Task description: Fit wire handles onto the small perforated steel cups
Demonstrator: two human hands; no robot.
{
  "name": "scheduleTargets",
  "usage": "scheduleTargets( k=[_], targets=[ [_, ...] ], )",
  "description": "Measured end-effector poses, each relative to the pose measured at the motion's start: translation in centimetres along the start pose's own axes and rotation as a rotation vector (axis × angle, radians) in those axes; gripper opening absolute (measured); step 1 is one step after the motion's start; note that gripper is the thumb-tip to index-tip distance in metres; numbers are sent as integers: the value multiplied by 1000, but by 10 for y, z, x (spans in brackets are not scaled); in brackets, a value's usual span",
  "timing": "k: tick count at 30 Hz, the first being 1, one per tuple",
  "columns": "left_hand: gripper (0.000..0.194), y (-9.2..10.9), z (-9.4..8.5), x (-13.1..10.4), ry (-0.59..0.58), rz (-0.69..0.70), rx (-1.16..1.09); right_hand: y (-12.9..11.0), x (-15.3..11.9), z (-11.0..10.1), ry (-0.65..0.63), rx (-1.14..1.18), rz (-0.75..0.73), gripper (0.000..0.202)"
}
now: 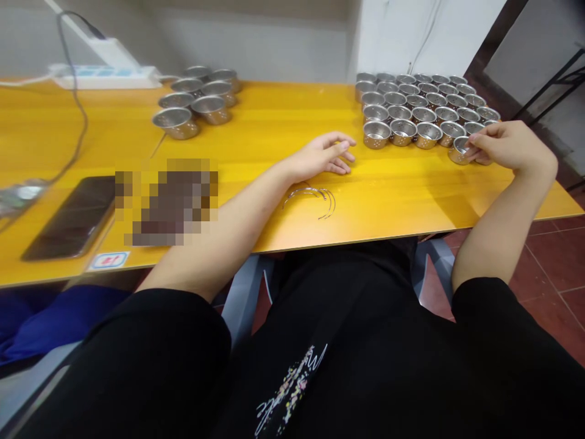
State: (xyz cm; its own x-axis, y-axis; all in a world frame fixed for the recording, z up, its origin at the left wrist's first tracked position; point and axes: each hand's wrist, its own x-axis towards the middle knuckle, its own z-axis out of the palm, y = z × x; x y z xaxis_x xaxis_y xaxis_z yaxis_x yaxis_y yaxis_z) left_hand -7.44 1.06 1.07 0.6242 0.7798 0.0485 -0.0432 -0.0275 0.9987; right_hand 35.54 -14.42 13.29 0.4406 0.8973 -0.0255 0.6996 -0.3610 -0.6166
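Note:
My right hand (pixel 507 145) is at the front right corner of a group of perforated metal cups (pixel 428 135), its fingers pinched on the rim of one cup (pixel 459 151). My left hand (pixel 326 155) hovers or rests over the middle of the yellow table, palm turned inward, fingers apart and holding nothing. Just in front of it lie several thin curved wires (pixel 326 204). The metal cups stand upright in rows on the right side of the table, close together.
More metal cups (pixel 176 123) stand at the back left of the table (pixel 292 122). A dark phone (pixel 73 216), a pixelated dark object (pixel 171 204), a small label (pixel 109 260) and a white power strip (pixel 109 77) with a cable are on the left.

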Motion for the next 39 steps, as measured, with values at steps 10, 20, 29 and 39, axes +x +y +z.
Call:
scheduleTargets(
  k=[10, 20, 29, 39],
  targets=[
    [31, 1, 1, -1, -12, 15, 56, -13, -12, 2, 30, 33, -23, 28],
    [16, 42, -23, -24, -130, 122, 704, -46, -37, 8, -25, -117, -253, 19],
    [19, 56, -59, -30, -318, -152, 824, -107, -81, 77, -390, -214, -762, 17],
    [18, 49, -46, -30, -348, -23, 688, -127, -96, 160, -636, -159, -1022, 32]
  ],
)
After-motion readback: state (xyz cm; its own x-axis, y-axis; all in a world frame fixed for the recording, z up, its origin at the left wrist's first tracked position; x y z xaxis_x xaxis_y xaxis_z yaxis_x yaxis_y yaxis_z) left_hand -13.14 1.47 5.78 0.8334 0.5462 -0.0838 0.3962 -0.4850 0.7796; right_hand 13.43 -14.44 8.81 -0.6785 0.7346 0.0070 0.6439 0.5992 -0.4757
